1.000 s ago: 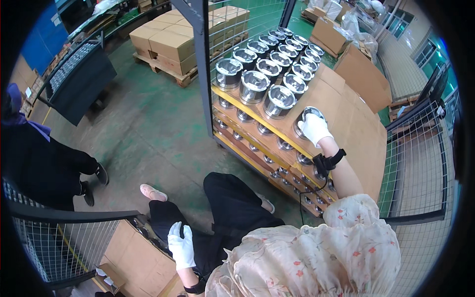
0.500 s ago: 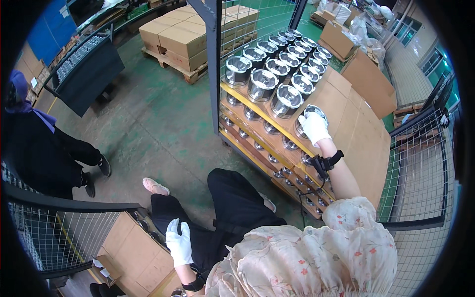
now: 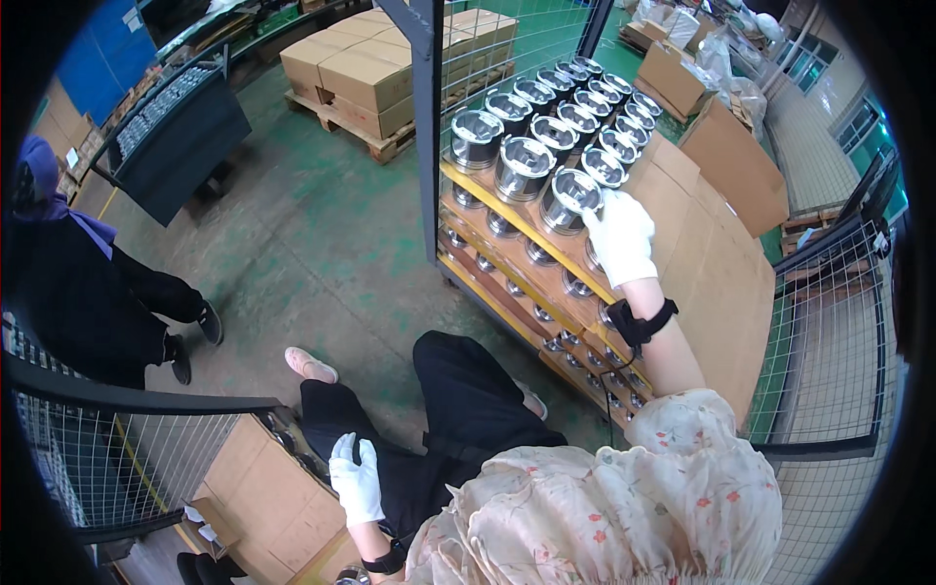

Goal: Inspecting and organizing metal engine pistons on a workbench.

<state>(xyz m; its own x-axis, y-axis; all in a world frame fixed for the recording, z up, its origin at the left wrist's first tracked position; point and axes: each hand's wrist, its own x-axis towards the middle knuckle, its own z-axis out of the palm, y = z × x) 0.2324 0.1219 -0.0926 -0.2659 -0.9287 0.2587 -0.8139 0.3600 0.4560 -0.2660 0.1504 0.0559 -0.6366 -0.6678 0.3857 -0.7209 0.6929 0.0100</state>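
Your right hand [image 3: 620, 237] has shifted a bit since a sec ago: then it sat on a metal cup at the row's near end, now it's closed over that metal cup [image 3: 597, 255], gripping its top, w/ the next shiny cup [image 3: 568, 198] just left of your fingers. So the cup is in hand but not lifted off the yellow shelf [image 3: 507, 219] yet. Left hand [image 3: 356, 480] hangs low by your knee, fingers loose, holding nothing, above a cardboard box [image 3: 261, 497].
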